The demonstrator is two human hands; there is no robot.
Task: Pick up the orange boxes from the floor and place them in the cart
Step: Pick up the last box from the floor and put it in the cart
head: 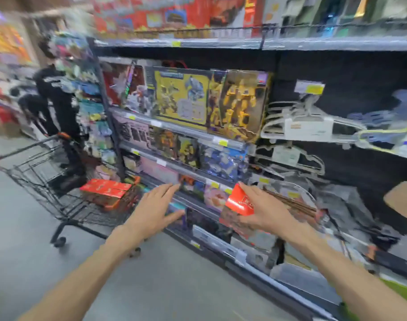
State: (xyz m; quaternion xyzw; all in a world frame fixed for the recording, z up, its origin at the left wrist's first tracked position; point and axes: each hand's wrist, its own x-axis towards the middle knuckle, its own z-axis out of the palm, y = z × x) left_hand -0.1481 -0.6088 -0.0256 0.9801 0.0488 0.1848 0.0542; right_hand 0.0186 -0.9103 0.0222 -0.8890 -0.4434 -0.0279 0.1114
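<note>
My right hand [265, 210] grips a small orange box [239, 201] in front of the lower toy shelves, thumb on top and fingers underneath. My left hand [157, 206] is stretched forward with its fingers straight and holds nothing; it hovers between that box and the cart. The black wire shopping cart [35, 181] stands to the left on the grey floor. Several orange boxes [105, 189] lie stacked at the near right end of its basket. The picture is blurred by motion.
Tall shelving [186, 128] full of boxed toys runs along the right side of the aisle. A person in black [56, 105] stands behind the cart, with another bent-over figure [32, 105] further left. A brown cardboard piece [401, 200] shows at the right edge. Grey floor lies below my arms.
</note>
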